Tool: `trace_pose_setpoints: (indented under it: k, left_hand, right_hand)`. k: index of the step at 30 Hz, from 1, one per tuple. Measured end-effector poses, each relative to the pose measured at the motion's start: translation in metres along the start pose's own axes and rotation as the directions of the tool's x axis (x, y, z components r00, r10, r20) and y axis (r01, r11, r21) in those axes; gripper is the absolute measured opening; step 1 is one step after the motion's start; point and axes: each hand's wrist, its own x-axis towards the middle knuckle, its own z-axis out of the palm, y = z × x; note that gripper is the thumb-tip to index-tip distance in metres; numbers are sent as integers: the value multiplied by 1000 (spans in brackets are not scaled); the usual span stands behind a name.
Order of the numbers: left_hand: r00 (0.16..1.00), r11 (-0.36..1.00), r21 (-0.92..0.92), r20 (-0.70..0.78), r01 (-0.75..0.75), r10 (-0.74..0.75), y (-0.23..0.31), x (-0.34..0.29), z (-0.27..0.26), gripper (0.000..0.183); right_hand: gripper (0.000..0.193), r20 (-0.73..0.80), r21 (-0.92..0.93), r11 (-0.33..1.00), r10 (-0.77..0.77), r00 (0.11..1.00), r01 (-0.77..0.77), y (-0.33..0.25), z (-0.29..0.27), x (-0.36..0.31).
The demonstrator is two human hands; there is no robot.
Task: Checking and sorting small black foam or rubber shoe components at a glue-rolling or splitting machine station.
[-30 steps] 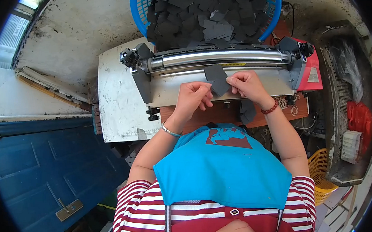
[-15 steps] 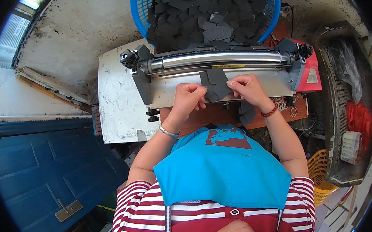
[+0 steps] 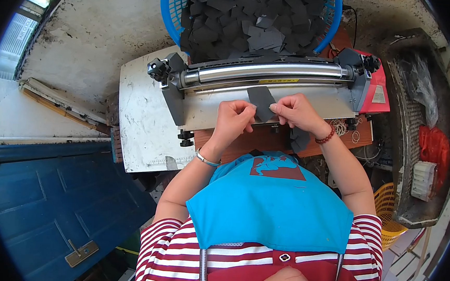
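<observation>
**Dark flat piece held before the roller machine**

The machine, with its shiny roller and red end casing, stands between the worker and a blue basket heaped with dark scraps. Beneath its front edge shows a brown table, with more dark pieces near the right wrist; a yellow basket is lower right.

Compared with half a second ago, the hands are closer together, and the piece shows a narrower, simpler outline without the notched overlap.

Matte, dark grey and angular, it sits over the machine's front plate, the left hand's grip pinching its left edge, the right hand's its right.
</observation>
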Motion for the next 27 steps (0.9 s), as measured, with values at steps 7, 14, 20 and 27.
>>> trace_pose_setpoints:
  k: [7,14,20,27]
  left_hand:
    - [968,999,48,251,-16,4,6,-6,8,20]
    - [844,972,223,532,-67,-64,-52,-8,36,25]
    - [742,928,339,660,-154,-118,-114,16,77,54]
    - [699,880,440,573,179,-428,-147,30,107,37]
  right_hand:
    - [39,-275,-300,930,130,953,-213,-3,-22,11]
    - [44,-407,-322,945,-196,892,61,28,-22,-27]
    - [35,-570,-399,900,-90,817,-179,127,-16,-90]
    - [35,-593,-562,749,-69,802,-351,171,18,-96]
